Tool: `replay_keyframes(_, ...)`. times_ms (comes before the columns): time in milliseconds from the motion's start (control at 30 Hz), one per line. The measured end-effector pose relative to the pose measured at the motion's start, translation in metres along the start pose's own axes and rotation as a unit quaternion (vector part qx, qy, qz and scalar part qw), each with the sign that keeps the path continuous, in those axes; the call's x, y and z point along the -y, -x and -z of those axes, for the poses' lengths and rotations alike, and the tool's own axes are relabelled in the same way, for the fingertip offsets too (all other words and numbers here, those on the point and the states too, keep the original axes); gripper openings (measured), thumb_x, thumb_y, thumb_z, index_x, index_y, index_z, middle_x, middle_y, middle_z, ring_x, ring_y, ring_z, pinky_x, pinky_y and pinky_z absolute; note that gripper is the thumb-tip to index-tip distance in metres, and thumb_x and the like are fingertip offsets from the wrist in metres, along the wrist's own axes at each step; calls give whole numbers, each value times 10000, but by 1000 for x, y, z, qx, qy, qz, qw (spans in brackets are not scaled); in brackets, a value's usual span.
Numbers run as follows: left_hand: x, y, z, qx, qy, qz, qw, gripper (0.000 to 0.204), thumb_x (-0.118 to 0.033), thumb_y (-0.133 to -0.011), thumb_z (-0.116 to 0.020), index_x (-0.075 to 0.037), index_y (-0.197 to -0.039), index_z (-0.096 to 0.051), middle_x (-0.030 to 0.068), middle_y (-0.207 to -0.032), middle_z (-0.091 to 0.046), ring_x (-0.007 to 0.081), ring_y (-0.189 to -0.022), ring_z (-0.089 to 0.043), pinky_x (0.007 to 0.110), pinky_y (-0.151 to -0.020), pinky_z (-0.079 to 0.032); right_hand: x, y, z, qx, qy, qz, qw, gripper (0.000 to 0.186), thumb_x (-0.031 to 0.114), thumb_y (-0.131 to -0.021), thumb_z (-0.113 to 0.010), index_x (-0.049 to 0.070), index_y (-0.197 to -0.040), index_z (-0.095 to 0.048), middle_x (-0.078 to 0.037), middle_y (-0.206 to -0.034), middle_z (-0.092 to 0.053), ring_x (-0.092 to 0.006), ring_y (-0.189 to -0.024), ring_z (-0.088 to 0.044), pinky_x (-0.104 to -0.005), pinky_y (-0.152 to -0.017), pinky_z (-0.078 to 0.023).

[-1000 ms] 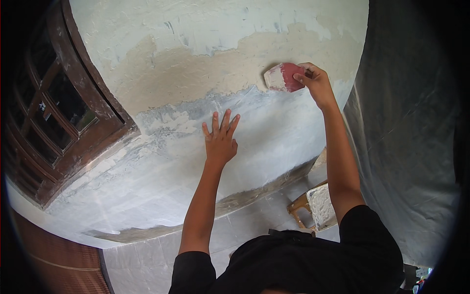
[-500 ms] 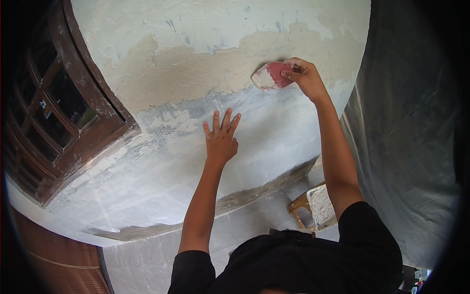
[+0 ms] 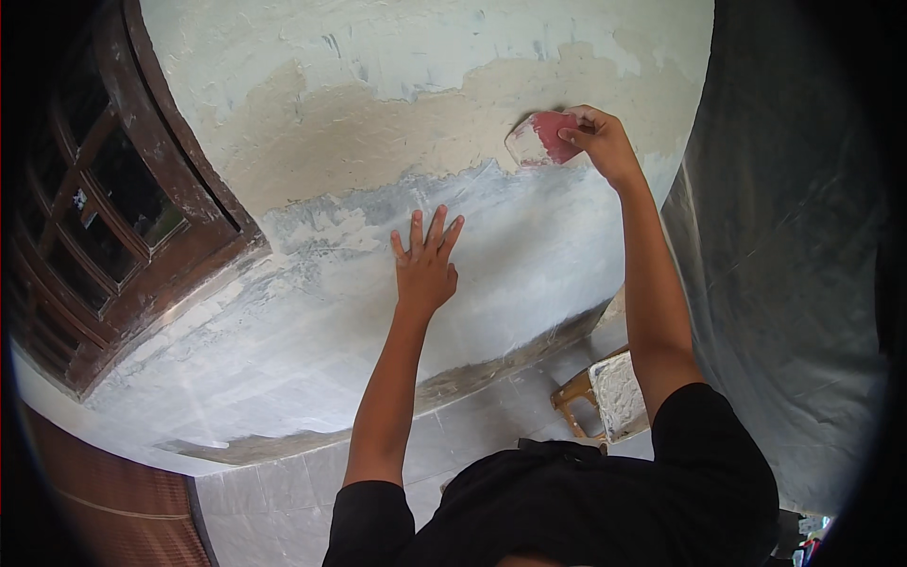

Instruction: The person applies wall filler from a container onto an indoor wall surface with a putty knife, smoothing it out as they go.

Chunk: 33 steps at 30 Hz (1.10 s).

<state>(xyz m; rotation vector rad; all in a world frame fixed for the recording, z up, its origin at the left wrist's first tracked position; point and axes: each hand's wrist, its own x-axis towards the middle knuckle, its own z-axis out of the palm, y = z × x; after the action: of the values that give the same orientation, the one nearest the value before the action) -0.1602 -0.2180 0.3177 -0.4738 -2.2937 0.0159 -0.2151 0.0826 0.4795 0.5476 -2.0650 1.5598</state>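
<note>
My right hand [image 3: 603, 144] pinches a red putty scraper [image 3: 545, 138] between thumb and fingers. White filler coats the scraper's left part, and its blade lies against the wall [image 3: 350, 142] near the border between beige plaster and a smoother whitish-grey coat. Lower and to the left, my left hand [image 3: 427, 260] rests on the whitish part of the wall with its fingers spread, holding nothing. A tray of white putty [image 3: 619, 397] sits low at the right, partly hidden behind my right arm.
A brown wooden stool [image 3: 573, 402] stands by the tray on grey floor tiles [image 3: 472, 430]. At the left is a brown window frame [image 3: 179, 260] with glass panes. Grey plastic sheeting [image 3: 784, 312] hangs along the right side. A reddish-brown ribbed surface [image 3: 123, 501] fills the lower left.
My right hand has moved the scraper a little to the right and slightly up along the wall. A streak of whitish coat shows where it was. My left hand stays in place.
</note>
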Motion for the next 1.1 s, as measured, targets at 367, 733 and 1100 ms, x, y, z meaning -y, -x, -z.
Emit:
replay_keyframes(367, 0, 1, -1, -1, -12, 0, 1000, 904, -183, -697, -641, -327, -1494, -239, -20, -1583, -144, 290, -1462, -74, 581, -1124, 54, -14, 10, 0, 4, -72, -39, 997, 287, -8, -812, -655, -48, -1094, -625, -53, -888, -664, -116, -804, -598, -250, -788, -470)
replay_keyframes(733, 2, 2, -1, 8, 0, 5, 1000, 880, -150, -699, -629, -320, -1484, -272, -23, -1580, -161, 285, -1461, -89, 580, -1124, 50, -26, 20, -1, -38, -195, -103, 975, 269, 10, -828, -667, -18, -1093, -629, -28, -884, -654, -106, -824, -609, -269, -788, -494)
replay_keyframes(1100, -1, 1, -1, 7, -46, -12, 999, 866, -197, -728, -622, -314, -1496, -239, 9, -1586, -125, 325, -1459, -42, 603, -1110, 61, -33, 18, 7, -25, -189, -75, 979, 293, -14, -811, -667, -27, -1102, -627, -27, -875, -646, -103, -829, -600, -253, -808, -470)
